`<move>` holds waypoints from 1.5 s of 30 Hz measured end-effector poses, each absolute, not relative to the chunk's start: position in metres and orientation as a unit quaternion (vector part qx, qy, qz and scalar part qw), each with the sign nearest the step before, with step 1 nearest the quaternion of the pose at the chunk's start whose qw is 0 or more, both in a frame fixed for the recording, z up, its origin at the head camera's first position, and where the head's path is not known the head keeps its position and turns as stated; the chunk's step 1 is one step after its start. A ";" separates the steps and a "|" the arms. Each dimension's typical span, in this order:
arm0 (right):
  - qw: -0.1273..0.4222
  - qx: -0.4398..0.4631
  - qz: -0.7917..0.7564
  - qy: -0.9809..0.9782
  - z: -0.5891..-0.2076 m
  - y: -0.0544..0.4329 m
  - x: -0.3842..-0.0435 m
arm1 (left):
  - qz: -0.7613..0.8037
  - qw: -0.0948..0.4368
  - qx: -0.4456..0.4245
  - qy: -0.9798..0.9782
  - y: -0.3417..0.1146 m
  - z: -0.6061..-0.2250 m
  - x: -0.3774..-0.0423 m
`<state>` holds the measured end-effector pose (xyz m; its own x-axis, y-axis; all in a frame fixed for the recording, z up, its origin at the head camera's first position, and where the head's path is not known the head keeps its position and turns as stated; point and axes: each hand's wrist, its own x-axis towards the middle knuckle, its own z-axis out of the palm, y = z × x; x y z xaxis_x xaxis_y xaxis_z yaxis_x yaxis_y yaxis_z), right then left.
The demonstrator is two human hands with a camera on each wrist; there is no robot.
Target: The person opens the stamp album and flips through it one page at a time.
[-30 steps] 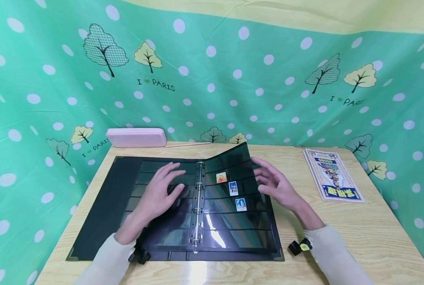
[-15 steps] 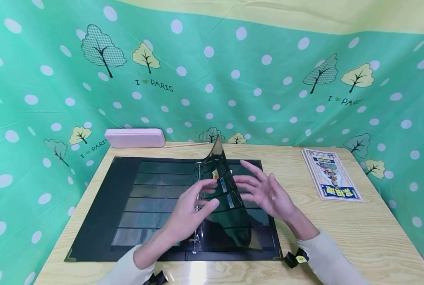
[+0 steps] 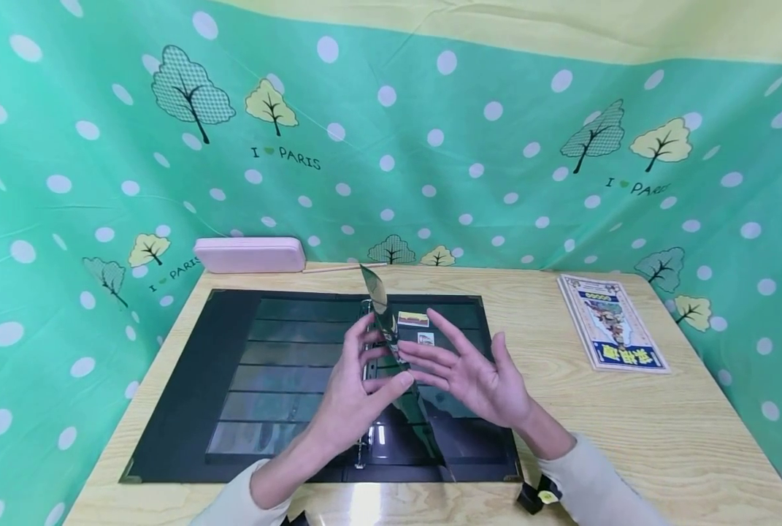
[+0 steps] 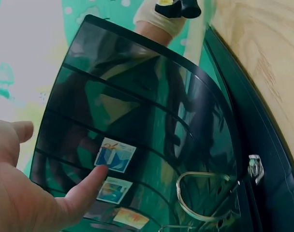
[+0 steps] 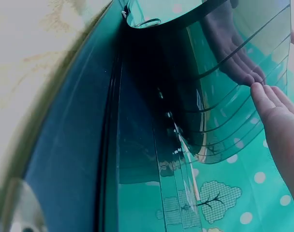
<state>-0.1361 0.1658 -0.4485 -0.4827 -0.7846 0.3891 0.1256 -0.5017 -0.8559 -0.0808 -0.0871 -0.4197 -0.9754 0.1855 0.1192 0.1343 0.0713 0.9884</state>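
A black stamp album (image 3: 167,394) lies open on the table. One dark page (image 4: 132,111) stands raised and curved above the rings (image 4: 188,193), almost edge-on in the head view. My left hand (image 3: 351,394) is at its left side, fingers spread and loosely bent, one fingertip by a blue stamp (image 4: 115,154). Another blue stamp (image 4: 114,190) and an orange one (image 4: 131,217) sit in the page's strips. My right hand (image 3: 476,372) touches the page's other side with nearly straight fingertips (image 5: 258,92). Beneath show a yellow-red stamp (image 3: 413,318) and a small pale stamp (image 3: 426,338).
A pink case (image 3: 251,255) stands at the table's back left, with a thin stick (image 3: 345,268) beside it. Printed booklets or sheets (image 3: 614,321) are stacked at the right. A green dotted curtain (image 3: 391,146) hangs behind the wooden table (image 3: 693,431).
The page has risen from the right side and swung left to nearly upright. My right hand has moved left with it, and my left hand has come right to meet it. Stamps underneath are uncovered.
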 end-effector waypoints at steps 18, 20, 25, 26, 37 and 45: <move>0.273 -0.414 -0.762 0.417 -0.453 0.173 -0.146 | 0.550 -0.055 0.106 0.827 -0.097 -0.413 -0.084; 0.256 -0.405 -0.764 0.433 -0.454 0.178 -0.151 | 0.545 -0.057 0.096 0.831 -0.102 -0.411 -0.087; 0.201 -0.342 -0.764 0.509 -0.455 0.195 -0.165 | 0.547 -0.059 0.081 0.831 -0.116 -0.405 -0.096; 0.193 -0.329 -0.761 0.525 -0.455 0.198 -0.168 | 0.549 -0.059 0.078 0.830 -0.119 -0.403 -0.097; 0.151 -0.244 -0.672 0.682 -0.465 0.226 -0.191 | 0.579 -0.013 0.029 0.815 -0.157 -0.377 -0.108; 0.112 -0.216 -0.603 0.760 -0.482 0.233 -0.198 | 0.567 0.037 0.019 0.823 -0.191 -0.362 -0.116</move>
